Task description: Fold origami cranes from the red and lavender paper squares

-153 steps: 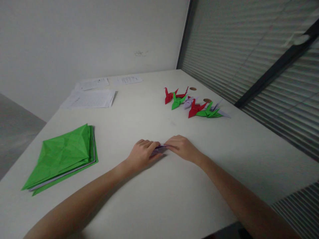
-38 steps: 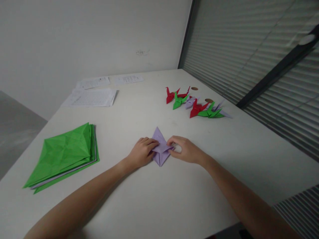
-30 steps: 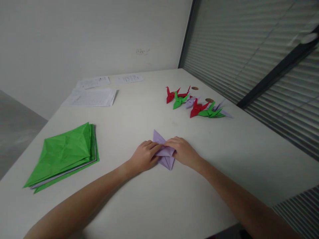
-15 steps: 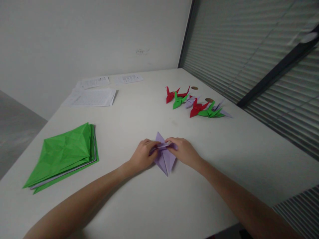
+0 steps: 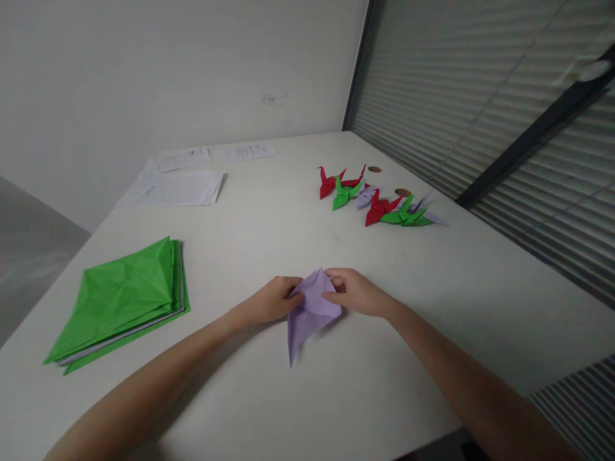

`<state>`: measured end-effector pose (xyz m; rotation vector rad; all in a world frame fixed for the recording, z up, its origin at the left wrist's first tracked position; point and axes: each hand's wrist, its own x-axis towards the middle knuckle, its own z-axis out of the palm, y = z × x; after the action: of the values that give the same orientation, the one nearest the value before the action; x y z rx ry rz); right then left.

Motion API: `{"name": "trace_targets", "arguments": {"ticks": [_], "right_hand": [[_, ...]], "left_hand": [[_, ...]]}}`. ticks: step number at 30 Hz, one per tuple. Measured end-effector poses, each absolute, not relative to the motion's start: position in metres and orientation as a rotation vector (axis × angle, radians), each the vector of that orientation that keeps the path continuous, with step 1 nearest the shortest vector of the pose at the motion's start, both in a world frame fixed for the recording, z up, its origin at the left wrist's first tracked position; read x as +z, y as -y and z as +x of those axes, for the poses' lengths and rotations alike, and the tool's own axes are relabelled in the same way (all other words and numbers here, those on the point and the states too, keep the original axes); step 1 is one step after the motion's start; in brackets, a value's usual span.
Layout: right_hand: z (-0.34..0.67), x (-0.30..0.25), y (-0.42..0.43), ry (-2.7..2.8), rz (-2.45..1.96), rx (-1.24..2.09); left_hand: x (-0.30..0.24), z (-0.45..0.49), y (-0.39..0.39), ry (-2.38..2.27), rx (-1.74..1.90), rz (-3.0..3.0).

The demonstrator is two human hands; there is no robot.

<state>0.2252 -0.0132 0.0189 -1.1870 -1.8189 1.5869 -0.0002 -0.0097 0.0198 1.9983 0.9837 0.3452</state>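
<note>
A lilac sheet of origami paper (image 5: 313, 306), partly folded, is held between my two hands at the near middle of the table. My left hand (image 5: 275, 299) pinches its left edge, thumb on top. On the right edge, my right hand (image 5: 356, 291) grips with the thumb in front and the fingers behind. One point of the paper stands up at the top, and a long tip hangs down at the lower left. The fingers hide parts of both side edges.
To the left lies a stack of creased green and lilac papers (image 5: 122, 288). Several folded paper cranes (image 5: 379, 208) in red, green and lilac stand at the back right. Printed sheets (image 5: 180, 187) lie at the back left. Window blinds (image 5: 480, 96) border the table's right side.
The lilac paper has been turned and its shape has changed: the diamond with a centre slit now shows a broad flap and a tip pointing lower left. Both hands have shifted to its sides.
</note>
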Motion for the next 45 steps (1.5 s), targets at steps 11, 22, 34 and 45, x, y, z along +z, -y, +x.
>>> {"name": "trace_targets", "arguments": {"ticks": [11, 22, 34, 45], "right_hand": [[0.213, 0.02, 0.016, 1.547, -1.284, 1.471], [0.224, 0.027, 0.019, 2.128, -1.013, 0.567], [0.242, 0.042, 0.01, 2.542, -0.95, 0.04], [0.239, 0.034, 0.007, 2.522, -0.899, 0.16]], "left_hand": [[0.056, 0.007, 0.044, -0.931, 0.805, 2.677], [0.017, 0.006, 0.033, -0.873, 0.399, 2.99], [0.034, -0.002, 0.024, -0.8, 0.357, 3.22], [0.024, 0.005, 0.028, -1.099, 0.437, 3.179]]}}
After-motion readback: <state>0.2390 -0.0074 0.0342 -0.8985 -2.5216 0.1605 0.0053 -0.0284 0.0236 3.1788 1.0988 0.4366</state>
